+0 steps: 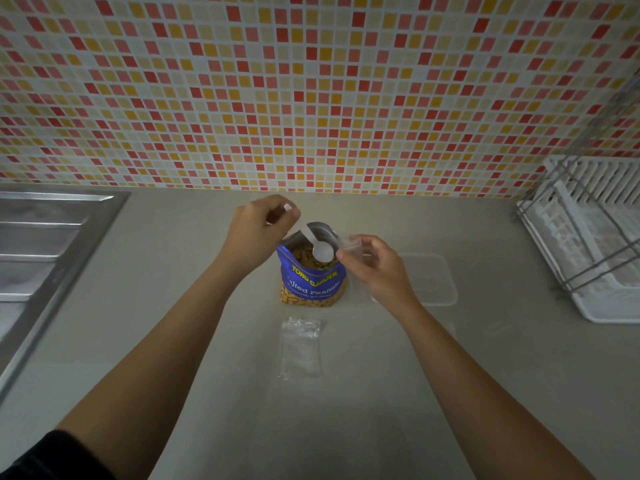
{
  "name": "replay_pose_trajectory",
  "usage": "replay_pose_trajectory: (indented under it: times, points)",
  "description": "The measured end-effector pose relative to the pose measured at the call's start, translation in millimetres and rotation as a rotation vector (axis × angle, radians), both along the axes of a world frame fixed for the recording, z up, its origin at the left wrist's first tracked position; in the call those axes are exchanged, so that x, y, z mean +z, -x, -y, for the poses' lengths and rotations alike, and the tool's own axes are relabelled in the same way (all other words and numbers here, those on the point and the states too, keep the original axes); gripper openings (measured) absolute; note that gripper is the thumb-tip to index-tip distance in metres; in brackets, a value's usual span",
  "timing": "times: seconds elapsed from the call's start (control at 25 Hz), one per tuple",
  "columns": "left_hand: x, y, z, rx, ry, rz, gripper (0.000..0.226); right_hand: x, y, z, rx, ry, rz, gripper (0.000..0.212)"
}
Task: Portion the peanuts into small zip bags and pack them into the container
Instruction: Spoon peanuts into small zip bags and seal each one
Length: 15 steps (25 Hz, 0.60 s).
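The blue peanut bag (311, 277) stood open on the grey counter (346, 410), with peanuts showing in its mouth. Just left of the mouth, the left hand (261, 230) pinched the handle of a white spoon (322, 252), whose bowl hung over the opening. Just right of the mouth, the right hand (377, 268) held a small clear zip bag (349, 242) by its top. A clear container (433, 282) sat to the bag's right, and a flat clear bag (301, 348) lay in front of it. A sink (52, 244) lay far to its left, a dish rack (595, 237) far to its right, and a tiled wall (311, 81) rose behind.
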<state>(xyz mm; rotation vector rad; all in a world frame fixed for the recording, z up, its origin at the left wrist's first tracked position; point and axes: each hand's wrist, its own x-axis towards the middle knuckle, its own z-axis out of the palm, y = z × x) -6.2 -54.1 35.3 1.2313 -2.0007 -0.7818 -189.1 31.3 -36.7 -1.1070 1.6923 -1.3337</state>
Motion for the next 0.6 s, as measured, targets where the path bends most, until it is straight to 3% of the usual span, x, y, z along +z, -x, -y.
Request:
replay_pose_trajectory:
  times: [0.08, 0.16, 0.28, 0.52, 0.6]
  points:
    - [9, -4, 0, -0.028, 0.139, -0.009, 0.016, -3, 0, 1, -0.004, -0.004, 0.014, 0.038]
    - [9, -5, 1, -0.110, 0.274, 0.117, 0.018, -5, 0, 2, -0.007, 0.003, 0.021, 0.038]
    - [-5, 1, 1, -0.212, 0.341, 0.228, 0.018, -5, 1, 2, 0.008, 0.005, 0.019, 0.037]
    - [-34, 5, 5, 0.019, 0.173, 0.232, 0.023, 1, -2, -2, 0.004, -0.019, -0.019, 0.033]
    - [-42, 4, 3, 0.130, -0.011, 0.110, 0.024, 3, -3, -3, 0.010, -0.035, -0.026, 0.033]
